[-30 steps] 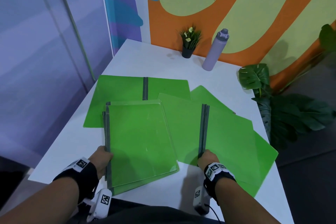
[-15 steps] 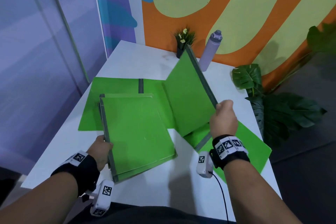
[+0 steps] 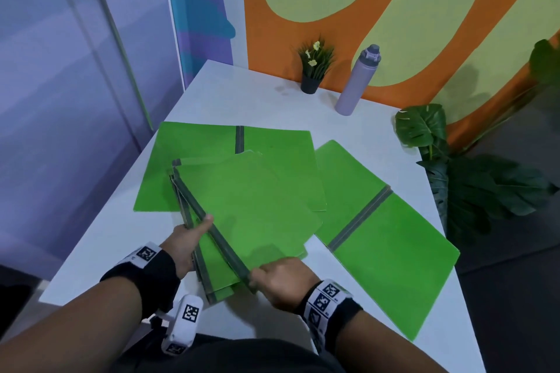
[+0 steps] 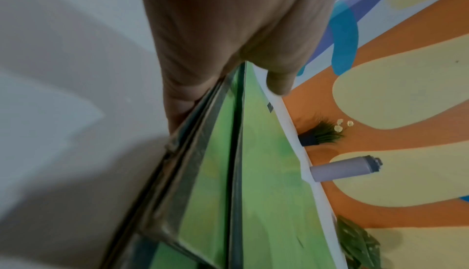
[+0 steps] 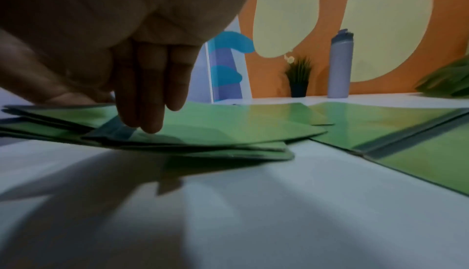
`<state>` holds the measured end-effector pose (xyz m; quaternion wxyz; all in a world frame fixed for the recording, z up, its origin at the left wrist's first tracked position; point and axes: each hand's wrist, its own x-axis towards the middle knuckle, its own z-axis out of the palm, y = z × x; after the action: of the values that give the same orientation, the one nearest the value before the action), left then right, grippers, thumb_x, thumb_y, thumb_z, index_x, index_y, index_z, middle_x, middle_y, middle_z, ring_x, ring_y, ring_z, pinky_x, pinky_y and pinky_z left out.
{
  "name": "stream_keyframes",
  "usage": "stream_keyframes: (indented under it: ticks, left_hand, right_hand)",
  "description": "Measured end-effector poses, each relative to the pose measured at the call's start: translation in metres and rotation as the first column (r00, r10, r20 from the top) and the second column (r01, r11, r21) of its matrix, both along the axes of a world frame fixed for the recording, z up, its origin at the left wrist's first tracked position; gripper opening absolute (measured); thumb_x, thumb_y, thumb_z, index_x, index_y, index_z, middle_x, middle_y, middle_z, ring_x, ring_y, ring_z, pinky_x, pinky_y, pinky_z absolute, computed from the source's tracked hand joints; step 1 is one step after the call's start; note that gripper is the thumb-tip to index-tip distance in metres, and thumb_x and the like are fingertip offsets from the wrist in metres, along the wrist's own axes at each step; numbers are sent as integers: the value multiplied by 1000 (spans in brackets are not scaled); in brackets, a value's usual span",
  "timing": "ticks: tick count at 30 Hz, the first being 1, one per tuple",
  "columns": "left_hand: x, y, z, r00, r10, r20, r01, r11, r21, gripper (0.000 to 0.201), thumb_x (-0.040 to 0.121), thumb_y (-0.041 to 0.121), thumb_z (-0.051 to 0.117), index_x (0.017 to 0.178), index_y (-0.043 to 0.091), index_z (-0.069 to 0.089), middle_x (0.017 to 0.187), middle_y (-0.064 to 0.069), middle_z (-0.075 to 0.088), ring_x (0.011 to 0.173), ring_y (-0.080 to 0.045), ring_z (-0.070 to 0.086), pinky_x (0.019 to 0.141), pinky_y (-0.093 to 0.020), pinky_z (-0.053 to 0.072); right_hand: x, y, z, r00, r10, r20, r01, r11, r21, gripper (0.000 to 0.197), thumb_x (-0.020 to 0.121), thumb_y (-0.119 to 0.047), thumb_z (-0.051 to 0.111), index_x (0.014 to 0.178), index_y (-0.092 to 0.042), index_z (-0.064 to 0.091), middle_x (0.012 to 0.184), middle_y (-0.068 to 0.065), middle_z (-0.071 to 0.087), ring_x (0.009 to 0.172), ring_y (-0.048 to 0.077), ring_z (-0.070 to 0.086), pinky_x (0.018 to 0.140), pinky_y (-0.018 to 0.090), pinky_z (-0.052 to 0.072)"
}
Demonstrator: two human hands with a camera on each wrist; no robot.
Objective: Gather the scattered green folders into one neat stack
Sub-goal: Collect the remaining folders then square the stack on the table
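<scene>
**Third folder landing crooked on the growing stack**

At the far left of the white surface (image 3: 100,248), an opened folder (image 3: 188,166) lies flat with its grey spine pointing away from the person, partly covered by the pile. Next comes the left hand (image 3: 185,241), whose grip closes on the spine edge of the stack (image 3: 212,269): in the left wrist view the thumb sits on top and the fingers (image 4: 177,101) wrap beneath several grey spines. On top of the stack rests a closed folder (image 3: 257,206), turned at an angle so its spine runs diagonally across the ones below and its corners overhang. The right hand (image 3: 278,281) is at the near end of that spine; from the right wrist view its fingertips (image 5: 149,125) press down on the cover near the spine, extended rather than curled, so its grip is open and only touching. Further right, another opened folder (image 3: 388,236) lies spread flat, just beside the pile. A small potted plant (image 3: 313,70) and a lilac bottle (image 3: 357,82) stand at the back, well apart from the work.

The step in hand appears to be seating the newly added folder. The next move likely calls for rotating it until its spine lines up with those beneath, then closing and fetching the two opened folders.
</scene>
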<state>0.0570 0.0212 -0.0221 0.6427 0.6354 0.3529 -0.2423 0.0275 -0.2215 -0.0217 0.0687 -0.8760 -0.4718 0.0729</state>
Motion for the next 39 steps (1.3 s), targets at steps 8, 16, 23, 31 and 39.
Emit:
stream_keyframes:
  ticks: [8, 16, 23, 31, 39]
  left_hand:
    - [-3, -14, -18, 999, 49, -19, -39, 933, 357, 72, 81, 11, 74, 137, -5, 31, 137, -29, 44, 123, -45, 46, 97, -49, 47]
    - [-5, 15, -24, 972, 151, 181, -184, 966, 181, 27, 91, -3, 54, 115, 7, 46, 120, -19, 53, 120, -42, 48, 105, -53, 40]
    - [-7, 21, -13, 969, 118, 215, -131, 990, 44, 27, 95, -7, 45, 117, 8, 48, 101, -10, 53, 104, -29, 48, 101, -42, 39]
    - [-10, -11, -33, 996, -24, 83, 16, 996, 92, 37, 90, 17, 64, 120, 4, 46, 109, -15, 55, 104, -34, 54, 101, -55, 44]
    - [-5, -7, -49, 995, -92, 40, 76, 952, 298, 38, 84, 10, 68, 115, 5, 47, 112, -19, 58, 106, -39, 56, 99, -56, 46]
  right_hand:
    - [50, -93, -32, 494, -867, -67, 857, 498, -131, 36, 88, -26, 53, 123, -21, 51, 129, 9, 51, 116, 29, 49, 95, 51, 46]
    - [51, -127, -57, 323, -909, -265, 824, 408, -393, 55, 88, -54, 46, 140, -45, 28, 160, 6, -5, 143, 45, -5, 103, 75, 20]
    - [53, -179, -40, 292, -951, -97, 888, 308, -341, 43, 88, -47, 48, 127, -27, 45, 136, 5, 43, 126, 28, 40, 99, 57, 38]
    - [42, -147, -54, 112, -983, -148, 925, 157, -346, 66, 90, -16, 38, 145, -37, 9, 139, 15, 28, 128, 38, 28, 98, 56, 39]
    - [41, -178, -45, 8, -999, -48, 966, 20, -259, 36, 92, -32, 46, 119, -9, 50, 115, 13, 48, 107, 31, 47, 91, 47, 45]
